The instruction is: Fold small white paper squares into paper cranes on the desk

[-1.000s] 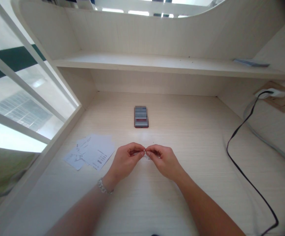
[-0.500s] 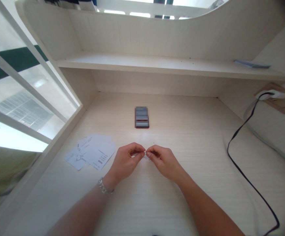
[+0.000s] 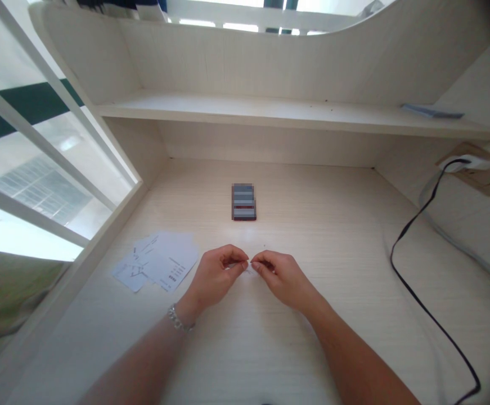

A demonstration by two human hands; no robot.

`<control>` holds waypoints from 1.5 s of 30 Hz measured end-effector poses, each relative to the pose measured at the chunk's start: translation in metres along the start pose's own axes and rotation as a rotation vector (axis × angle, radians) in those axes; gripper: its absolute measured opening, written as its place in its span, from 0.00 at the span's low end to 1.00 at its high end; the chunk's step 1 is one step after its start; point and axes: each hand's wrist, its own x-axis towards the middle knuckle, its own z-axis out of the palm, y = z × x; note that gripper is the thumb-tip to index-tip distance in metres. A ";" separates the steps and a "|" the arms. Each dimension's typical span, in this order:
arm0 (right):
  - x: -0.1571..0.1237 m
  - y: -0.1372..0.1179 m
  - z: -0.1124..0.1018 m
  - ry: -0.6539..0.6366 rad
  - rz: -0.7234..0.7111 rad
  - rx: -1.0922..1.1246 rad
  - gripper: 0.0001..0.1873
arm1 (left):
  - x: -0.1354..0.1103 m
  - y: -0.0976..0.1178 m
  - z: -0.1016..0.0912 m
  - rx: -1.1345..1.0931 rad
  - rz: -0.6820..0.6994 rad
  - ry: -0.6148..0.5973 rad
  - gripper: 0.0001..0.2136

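Observation:
My left hand (image 3: pixel 217 275) and my right hand (image 3: pixel 281 278) hover close together above the middle of the pale wood-grain desk (image 3: pixel 312 242). Their thumbs and fingertips pinch a tiny translucent piece (image 3: pixel 248 270), too small and faint to name exactly. A silver chain bracelet (image 3: pixel 179 318) circles my left wrist. Left of that hand lie several overlapping printed white paper sheets (image 3: pixel 156 261). Straight ahead of my hands stands a dark rectangular object (image 3: pixel 243 201), probably a phone or small box, its top blurred.
A low shelf (image 3: pixel 270 109) with a flat blue-grey item (image 3: pixel 432 111) spans the back. A black cable (image 3: pixel 413 264) runs from a wall socket (image 3: pixel 466 163) across the desk's right side. A window with white frames (image 3: pixel 46 169) lines the left edge.
My fingertips have drawn slightly apart around the tiny piece, leaving a small gap between my hands. The papers and dark object stay in place, apart from a slight shift of the camera view.

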 end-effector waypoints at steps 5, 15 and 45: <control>0.000 -0.001 0.000 0.004 -0.011 -0.002 0.09 | 0.000 0.000 0.000 -0.009 0.011 -0.002 0.04; -0.001 -0.001 0.000 0.004 -0.023 -0.048 0.08 | -0.002 0.001 0.002 0.082 0.042 -0.022 0.04; 0.000 -0.001 -0.003 -0.034 0.067 0.115 0.07 | 0.001 0.001 0.000 -0.071 -0.024 -0.073 0.04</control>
